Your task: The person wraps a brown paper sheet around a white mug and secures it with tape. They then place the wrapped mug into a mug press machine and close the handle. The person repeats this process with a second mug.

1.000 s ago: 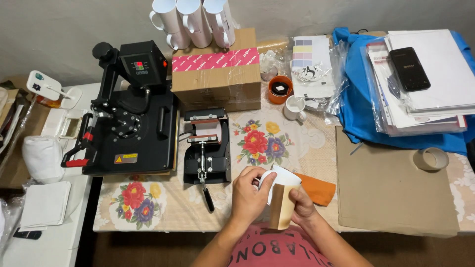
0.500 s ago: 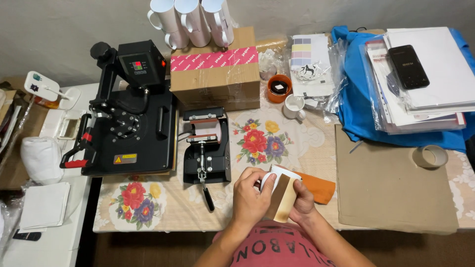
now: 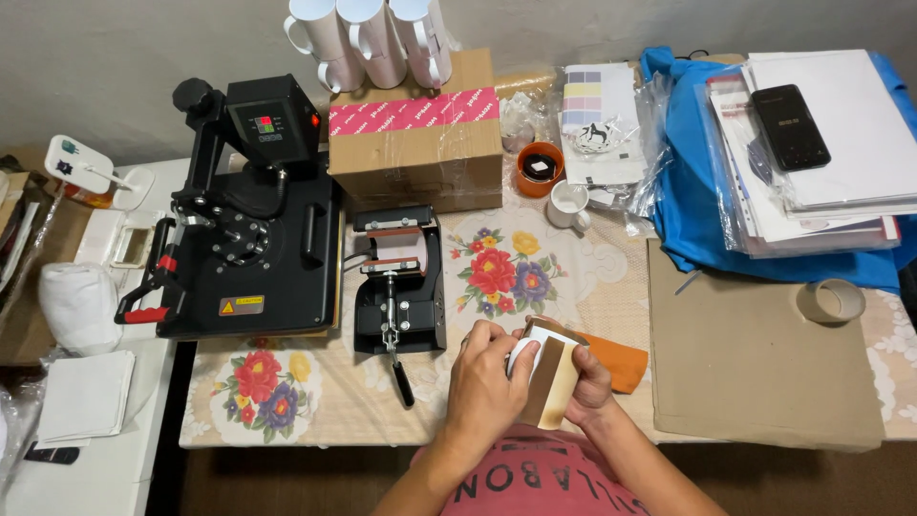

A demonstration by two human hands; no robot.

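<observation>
Mug (image 3: pixel 535 358) wrapped in brown paper (image 3: pixel 554 387), gripped by left hand (image 3: pixel 487 387) and right hand (image 3: pixel 590 387).

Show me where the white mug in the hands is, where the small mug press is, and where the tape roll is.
white mug (image 3: pixel 523 355): head view, on its bare white side.
small mug press (image 3: pixel 398 282): head view, on its black body.
tape roll (image 3: pixel 829 301): head view, on its ring edge.

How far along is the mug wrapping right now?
Partly done: brown paper already covers part of the white mug. Both the left hand and right hand are holding it. The mug press stands empty, and three plain mugs wait on the cardboard box.
</observation>
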